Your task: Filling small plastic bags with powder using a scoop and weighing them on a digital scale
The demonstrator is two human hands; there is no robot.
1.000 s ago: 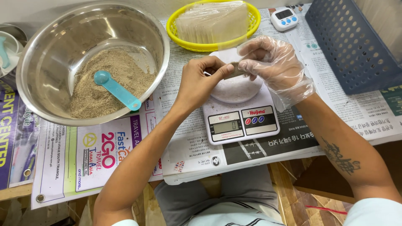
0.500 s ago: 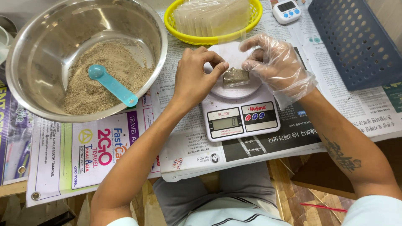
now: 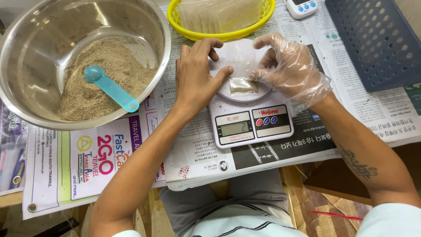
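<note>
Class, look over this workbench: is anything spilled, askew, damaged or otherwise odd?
Nothing is spilled or damaged. One oddity: only the right hand wears a clear plastic glove; the left hand is bare. Both press a small powder-filled pouch flat on the scale.
</note>
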